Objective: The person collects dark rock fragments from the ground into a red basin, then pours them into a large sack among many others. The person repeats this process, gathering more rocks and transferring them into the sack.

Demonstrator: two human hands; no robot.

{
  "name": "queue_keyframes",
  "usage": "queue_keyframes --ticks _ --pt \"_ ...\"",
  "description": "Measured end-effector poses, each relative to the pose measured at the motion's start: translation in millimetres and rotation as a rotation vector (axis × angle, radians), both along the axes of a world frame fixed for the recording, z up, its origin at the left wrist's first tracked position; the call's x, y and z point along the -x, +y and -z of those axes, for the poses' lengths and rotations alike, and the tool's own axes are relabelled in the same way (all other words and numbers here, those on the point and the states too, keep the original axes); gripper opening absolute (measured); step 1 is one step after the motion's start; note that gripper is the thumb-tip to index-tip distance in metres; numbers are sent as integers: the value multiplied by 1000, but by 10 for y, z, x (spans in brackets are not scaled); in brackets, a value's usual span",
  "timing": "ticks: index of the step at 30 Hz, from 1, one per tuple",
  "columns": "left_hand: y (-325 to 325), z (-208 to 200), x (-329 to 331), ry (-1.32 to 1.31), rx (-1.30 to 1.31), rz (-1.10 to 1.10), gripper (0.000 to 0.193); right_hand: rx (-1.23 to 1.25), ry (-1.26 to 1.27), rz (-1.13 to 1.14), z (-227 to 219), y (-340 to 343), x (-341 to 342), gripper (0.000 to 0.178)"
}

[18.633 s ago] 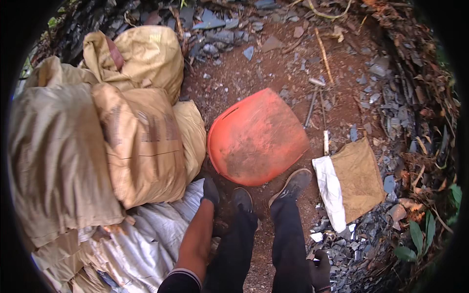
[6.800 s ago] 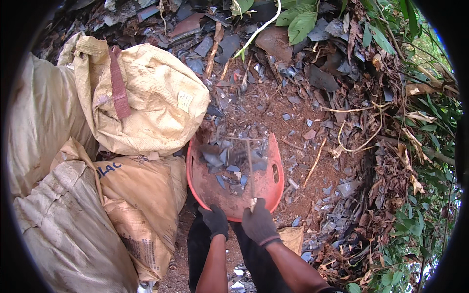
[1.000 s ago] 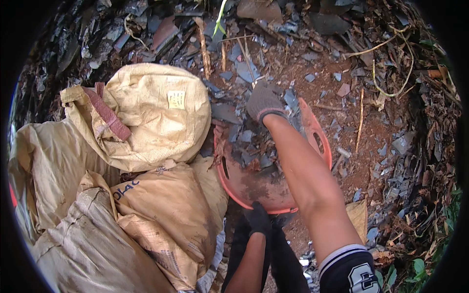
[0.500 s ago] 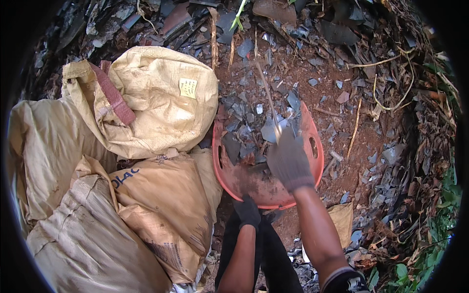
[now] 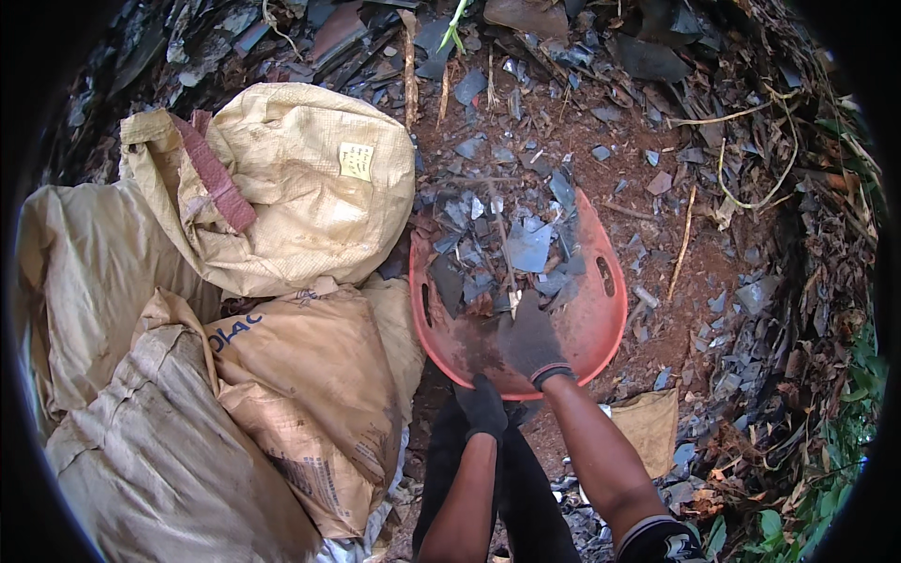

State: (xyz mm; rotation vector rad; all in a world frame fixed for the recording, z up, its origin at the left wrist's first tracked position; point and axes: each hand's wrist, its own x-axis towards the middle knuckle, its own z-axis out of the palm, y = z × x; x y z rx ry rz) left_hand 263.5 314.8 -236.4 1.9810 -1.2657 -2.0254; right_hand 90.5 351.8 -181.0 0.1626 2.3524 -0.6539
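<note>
My left hand (image 5: 483, 409), in a dark glove, is closed on the near rim of an orange-red plastic scoop pan (image 5: 601, 328) with slotted handholds. Over the pan, my gloved right hand (image 5: 528, 342) grips a thin-handled, rake-like tool (image 5: 508, 249). Its shaft points away from me, and what looks like a crosswise head lies blurred at the pan's open far side. Grey flat shards (image 5: 530, 246), dark scraps and dry leaves fill the pan's far part. Soil darkens its near part.
At left, a yellowish woven sack (image 5: 300, 188) with a red strap leans on several full tan sacks (image 5: 310, 394). Reddish soil (image 5: 648, 235) strewn with shards and twigs surrounds the pan. Heaped debris (image 5: 648, 56) lies beyond, and green plants (image 5: 849, 413) edge the right side.
My right hand has drawn back toward me and slightly left, bringing the tool's far end nearer to the pan. More shards lie at the pan's mouth. My left hand stays at the rim.
</note>
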Motion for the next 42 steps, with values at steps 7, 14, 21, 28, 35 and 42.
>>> queue_keyframes --ticks 7,14,21,28,35,42 --pt "-313 -389 359 -161 2 167 50 -105 104 -316 -383 201 61 19" --pt "-227 -115 152 -84 24 57 52 -34 -164 -171 -818 260 -654 24" --pt "-113 -47 79 -112 -59 -4 57 -42 -173 -141 -1529 628 -627 30" --pt "-235 -250 164 -198 -194 39 47 125 277 -117 -115 -141 2024 48" --pt "-182 -246 154 -197 -30 207 54 12 127 -182 835 2 2342 42" --pt "-162 -349 311 -152 -15 -49 55 -65 276 -431 -96 235 1632 35"
